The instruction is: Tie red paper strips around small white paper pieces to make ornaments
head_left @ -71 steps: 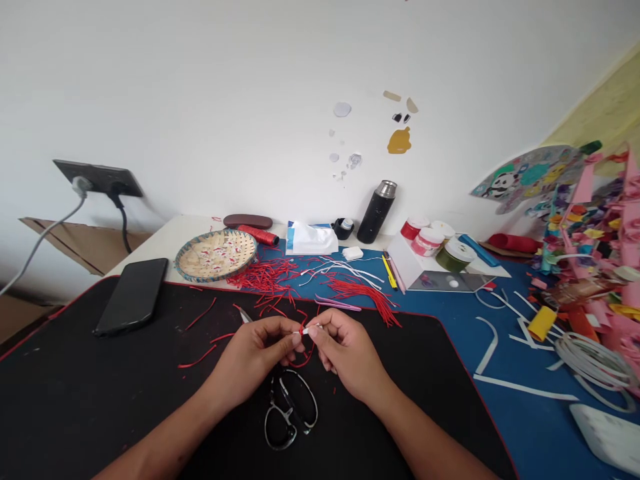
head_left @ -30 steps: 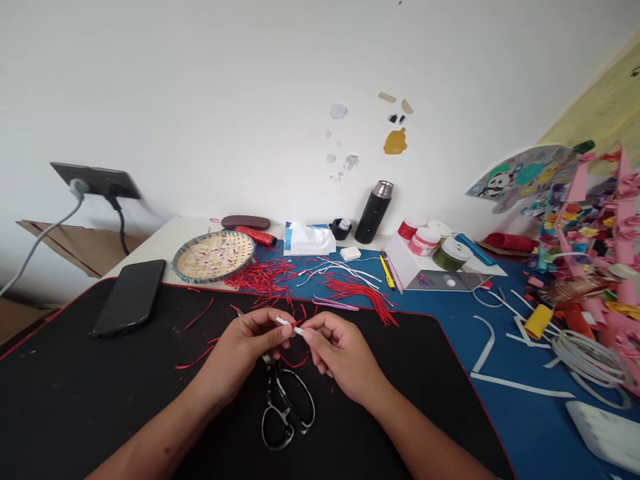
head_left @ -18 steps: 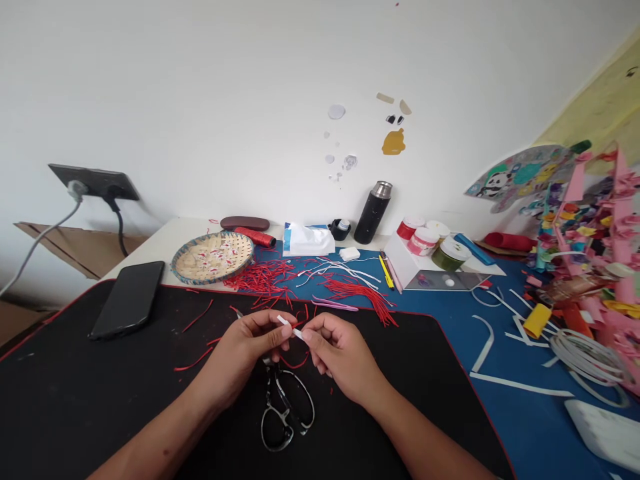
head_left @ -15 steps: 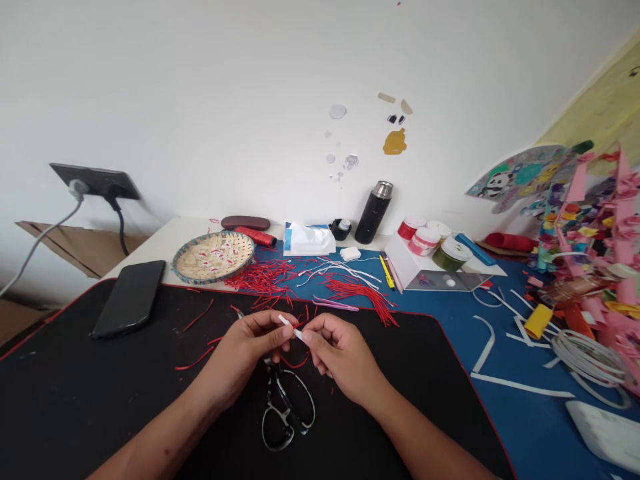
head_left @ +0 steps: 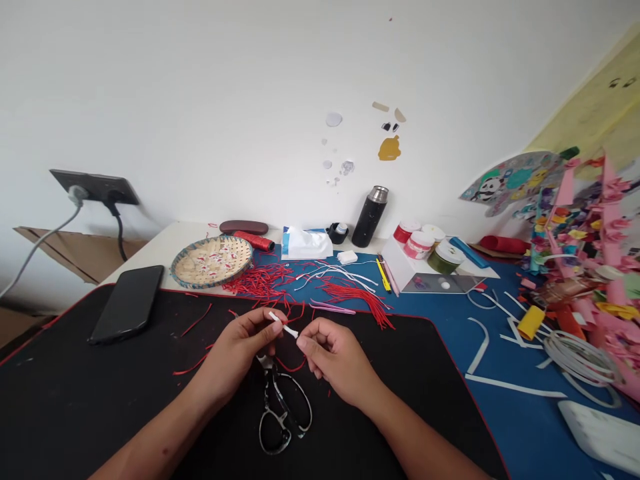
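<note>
My left hand (head_left: 250, 339) pinches a short, narrow white strip (head_left: 289, 329) between thumb and fingers, and one end of it sticks up past the thumb. At the strip's lower end, which looks slightly flared, the thumb and forefinger of my right hand (head_left: 334, 353) are pressed together. Below the hands lie scissors with black and white handles (head_left: 286, 407); my left hand partly covers their blades. Loose red cords (head_left: 195, 363) are scattered on the black mat (head_left: 395, 373) around the left hand.
Behind the mat are a woven basket (head_left: 176, 272) with small red-and-white pieces, piles of red cord (head_left: 257, 283), white strips (head_left: 345, 270), purple tweezers (head_left: 333, 307) and a black flask (head_left: 370, 217). A phone (head_left: 127, 303) lies left; coiled white strip (head_left: 583, 357) and paper crafts (head_left: 613, 233) stand right.
The right fingers have slid toward the strip's lower end, so more of the strip shows between the hands. The view has shifted slightly.
</note>
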